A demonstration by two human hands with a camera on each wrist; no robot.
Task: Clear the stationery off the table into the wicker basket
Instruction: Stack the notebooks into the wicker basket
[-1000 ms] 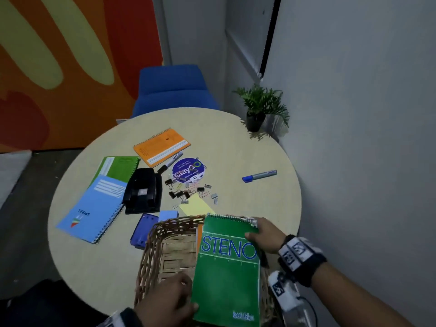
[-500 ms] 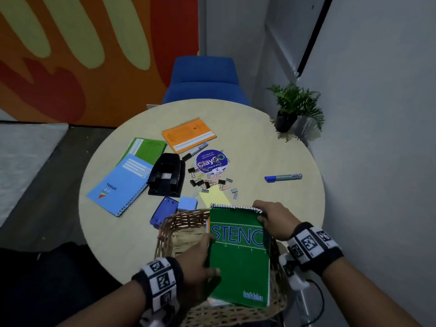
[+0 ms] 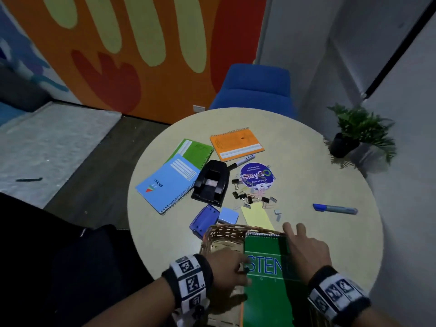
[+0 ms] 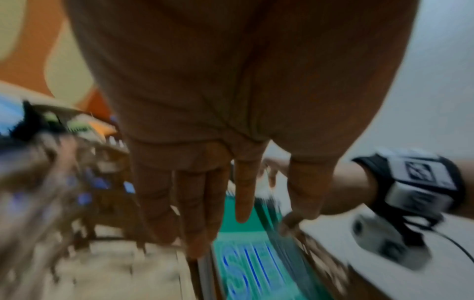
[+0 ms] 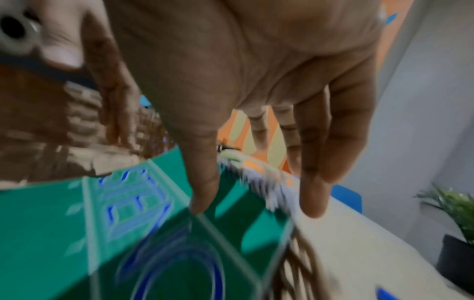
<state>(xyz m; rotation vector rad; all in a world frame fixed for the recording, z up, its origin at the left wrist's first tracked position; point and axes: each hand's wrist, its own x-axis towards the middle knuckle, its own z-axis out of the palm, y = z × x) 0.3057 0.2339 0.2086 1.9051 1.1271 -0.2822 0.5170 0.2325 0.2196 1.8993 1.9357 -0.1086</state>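
Observation:
A green STENO notepad lies in the wicker basket at the table's near edge, along its right side. My left hand hovers over the basket's left half, and its straight fingers touch the pad's left edge. At the pad's top right corner is my right hand. Its fingers are stretched out past the spiral binding, with one fingertip on the green cover. Neither hand grips anything.
On the round table beyond the basket lie orange, green and blue notebooks, a black hole punch, binder clips, yellow notes and a blue marker. A potted plant stands far right, a blue chair behind.
The green pad has sunk lower into the basket. My right hand has let go of its top corner and spread its fingers. My left hand no longer grips the pad's left edge.

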